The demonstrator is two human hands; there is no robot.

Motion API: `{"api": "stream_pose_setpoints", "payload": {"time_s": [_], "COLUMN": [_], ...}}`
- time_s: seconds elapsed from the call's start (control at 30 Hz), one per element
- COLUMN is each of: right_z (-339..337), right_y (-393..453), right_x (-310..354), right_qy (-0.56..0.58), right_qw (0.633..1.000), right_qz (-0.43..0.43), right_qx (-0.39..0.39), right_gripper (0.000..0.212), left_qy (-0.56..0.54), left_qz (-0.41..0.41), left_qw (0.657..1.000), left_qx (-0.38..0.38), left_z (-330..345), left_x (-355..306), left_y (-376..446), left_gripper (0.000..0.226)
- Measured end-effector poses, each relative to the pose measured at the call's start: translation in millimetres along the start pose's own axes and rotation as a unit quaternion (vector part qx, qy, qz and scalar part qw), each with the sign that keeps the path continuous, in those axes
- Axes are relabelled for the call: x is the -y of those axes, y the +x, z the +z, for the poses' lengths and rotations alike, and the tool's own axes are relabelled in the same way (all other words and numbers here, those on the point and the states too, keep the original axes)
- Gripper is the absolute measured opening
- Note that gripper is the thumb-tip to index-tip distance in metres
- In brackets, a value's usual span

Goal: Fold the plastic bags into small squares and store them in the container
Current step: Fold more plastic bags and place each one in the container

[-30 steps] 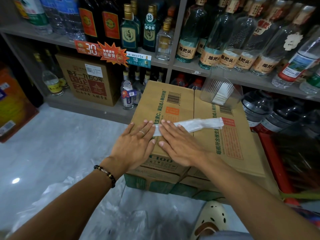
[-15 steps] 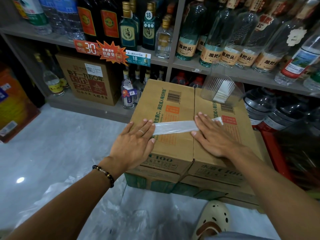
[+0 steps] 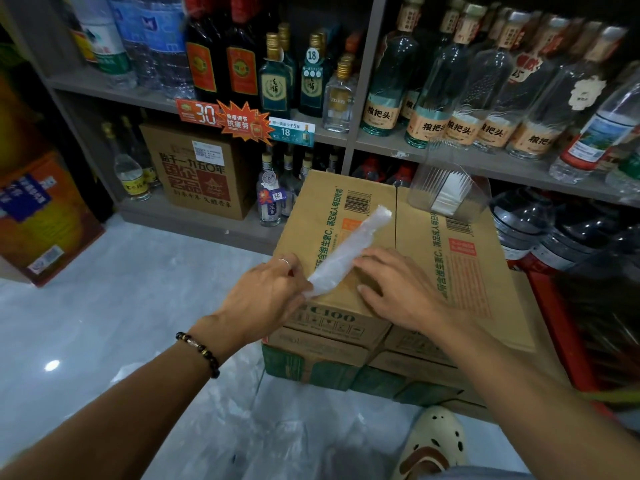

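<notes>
A clear plastic bag folded into a long narrow strip (image 3: 349, 252) lies slanted on the cardboard box (image 3: 419, 233), its far end pointing up and right. My left hand (image 3: 263, 299) pinches the strip's near end at the box's front edge. My right hand (image 3: 398, 289) rests on the box just right of the strip, fingers loosely spread, with the fingertips close to or touching the strip's edge. A clear plastic container (image 3: 450, 188) with folded white bags standing in it sits at the box's far right.
The box tops a stack of cartons in front of shelves full of glass bottles (image 3: 433, 109). Loose plastic bags (image 3: 277, 427) lie on the grey floor below my arms. My cream shoe (image 3: 433, 441) is at the bottom right. Large water jugs (image 3: 540, 230) stand to the right.
The strip lay level across the box while my right hand smoothed it to the right. Now my left hand pinches its near end, the strip has swung diagonal, and my right hand has come back beside it.
</notes>
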State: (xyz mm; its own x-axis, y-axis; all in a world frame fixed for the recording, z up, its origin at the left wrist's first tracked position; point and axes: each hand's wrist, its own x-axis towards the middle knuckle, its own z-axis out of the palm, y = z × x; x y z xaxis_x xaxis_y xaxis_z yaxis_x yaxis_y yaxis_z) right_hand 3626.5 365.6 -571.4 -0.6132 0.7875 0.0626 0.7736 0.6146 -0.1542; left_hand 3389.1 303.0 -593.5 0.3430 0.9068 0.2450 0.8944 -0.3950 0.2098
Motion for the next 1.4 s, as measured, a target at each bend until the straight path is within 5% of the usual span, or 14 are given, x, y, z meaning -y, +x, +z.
{"api": "stream_pose_setpoints", "payload": {"time_s": [0.23,0.37,0.5,0.67,0.77,0.83,0.9,1.0,1.13,1.2,1.4], "right_z": [18.5,5.3,-19.4,-32.6,-37.2,-37.1,-35.5,-34.0,-38.5,-39.2,-31.2], "right_y": [13.0,8.4,-5.3,-16.9,-19.4,-16.9,-12.3,-4.4,2.1,6.1,21.8], "right_x": [25.8,23.8,15.0,-2.5,-12.7,-21.5,-25.7,-23.7,-18.9,-13.3,-0.8], "right_qy": [0.045,0.278,0.388,0.445,0.576,0.675,0.715,0.669,0.435,0.328,0.234], "right_qw": [0.997,0.956,0.909,0.871,0.786,0.704,0.664,0.698,0.857,0.906,0.94], "right_qz": [-0.023,0.09,0.13,0.149,0.2,0.215,0.216,0.245,0.222,0.192,0.157], "right_qx": [-0.055,-0.026,0.077,0.144,0.101,0.052,0.041,0.075,0.165,0.185,0.192], "right_gripper": [0.022,0.019,0.022,0.02,0.006,0.018,0.03,0.023,0.02,0.025,0.02], "left_qy": [-0.119,-0.095,-0.036,0.051,0.076,0.098,0.104,0.119,0.117,0.113,0.1], "left_qz": [-0.076,-0.102,-0.008,0.071,0.081,0.086,0.075,0.052,0.03,0.024,0.0], "left_qw": [0.99,0.988,0.992,0.983,0.985,0.985,0.984,0.985,0.986,0.988,0.99], "left_qx": [-0.014,0.07,0.118,0.159,0.134,0.115,0.121,0.109,0.117,0.106,0.096], "left_z": [-9.1,-13.0,-4.3,20.2,33.9,37.1,35.1,33.3,30.7,27.5,24.9], "left_x": [-7.0,3.8,-2.1,-23.4,-19.5,-16.6,-17.1,-15.6,-9.7,-6.8,9.2], "left_y": [4.5,4.4,18.1,38.8,32.3,28.1,25.1,21.1,16.7,15.9,8.4], "left_gripper": [0.036,0.065,0.105,0.098,0.092,0.091,0.09,0.087,0.086,0.088,0.097]}}
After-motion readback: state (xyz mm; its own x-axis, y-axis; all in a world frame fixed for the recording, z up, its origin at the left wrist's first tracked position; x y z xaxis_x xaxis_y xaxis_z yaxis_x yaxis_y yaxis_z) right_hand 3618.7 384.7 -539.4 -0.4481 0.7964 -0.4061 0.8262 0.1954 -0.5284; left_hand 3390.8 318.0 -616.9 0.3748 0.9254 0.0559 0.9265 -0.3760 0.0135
